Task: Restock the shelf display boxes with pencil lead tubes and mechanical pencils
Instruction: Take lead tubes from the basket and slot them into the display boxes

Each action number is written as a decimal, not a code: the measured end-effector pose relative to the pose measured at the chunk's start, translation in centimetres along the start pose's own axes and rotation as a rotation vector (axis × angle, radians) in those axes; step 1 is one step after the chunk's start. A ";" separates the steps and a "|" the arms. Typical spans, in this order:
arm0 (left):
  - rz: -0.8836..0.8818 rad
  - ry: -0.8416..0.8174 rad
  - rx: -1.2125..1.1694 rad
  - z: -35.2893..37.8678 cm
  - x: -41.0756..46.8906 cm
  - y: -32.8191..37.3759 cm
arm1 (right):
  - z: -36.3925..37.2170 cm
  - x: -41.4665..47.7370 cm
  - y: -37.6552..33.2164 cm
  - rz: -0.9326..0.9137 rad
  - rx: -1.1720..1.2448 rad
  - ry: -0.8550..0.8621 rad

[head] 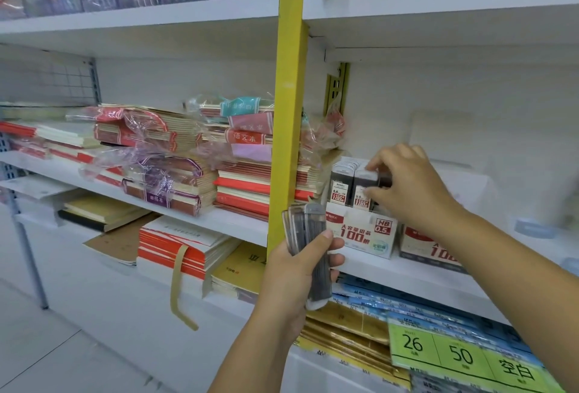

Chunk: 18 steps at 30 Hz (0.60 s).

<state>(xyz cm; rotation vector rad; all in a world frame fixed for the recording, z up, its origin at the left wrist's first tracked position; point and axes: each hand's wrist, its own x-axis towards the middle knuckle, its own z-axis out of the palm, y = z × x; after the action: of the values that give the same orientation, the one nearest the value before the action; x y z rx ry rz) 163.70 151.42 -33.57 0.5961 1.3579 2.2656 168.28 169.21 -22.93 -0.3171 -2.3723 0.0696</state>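
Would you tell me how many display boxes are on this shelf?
2. The first box stands right of the yellow post; the second box sits to its right, partly behind the right arm. Others may be hidden.

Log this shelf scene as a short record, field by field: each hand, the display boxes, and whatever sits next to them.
left: left hand grips a bundle of lead tubes in front of the yellow post
right: right hand, fingers pinch the top of a standing tube
box: display box, white, marked HB 0.5, tubes upright inside
beside it: second box to its right, partly hidden by the right forearm
neighbours: stacked notebooks left of the post
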 end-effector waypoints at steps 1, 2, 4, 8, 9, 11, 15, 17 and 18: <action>-0.003 -0.005 0.006 0.1 -0.1 0.0 | 0.2 -0.3 0.1 -0.003 -0.029 -0.008; -0.007 -0.010 0.012 0.2 -0.1 0.0 | 0.2 -0.5 0.2 -0.004 -0.048 0.010; -0.010 -0.019 0.015 0.3 -0.2 0.0 | 0.0 -1.2 0.3 -0.019 -0.041 0.110; -0.002 -0.083 0.045 0.8 -0.6 0.1 | -0.6 -4.7 -0.6 -0.028 0.357 0.117; -0.003 -0.111 0.049 0.9 -0.7 0.1 | -0.6 -5.7 -1.0 0.006 0.491 0.019; -0.007 -0.165 0.066 1.3 -0.9 -0.1 | -0.2 -7.1 -1.4 0.087 0.679 -0.186; -0.014 -0.254 0.125 1.5 -1.1 -0.6 | -0.1 -7.7 -0.9 0.217 0.923 -0.246; -0.021 -0.278 0.147 1.4 -1.1 -0.6 | -0.4 -7.7 -0.5 0.238 1.004 -0.256; -0.030 -0.281 0.160 1.4 -1.1 -0.6 | -0.7 -7.7 -0.3 0.246 1.060 -0.259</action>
<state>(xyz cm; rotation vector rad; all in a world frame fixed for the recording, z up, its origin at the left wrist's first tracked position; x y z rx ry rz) 165.48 152.03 -33.67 0.9034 1.4015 1.9719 174.13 167.03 -27.55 -0.0693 -2.1688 1.4789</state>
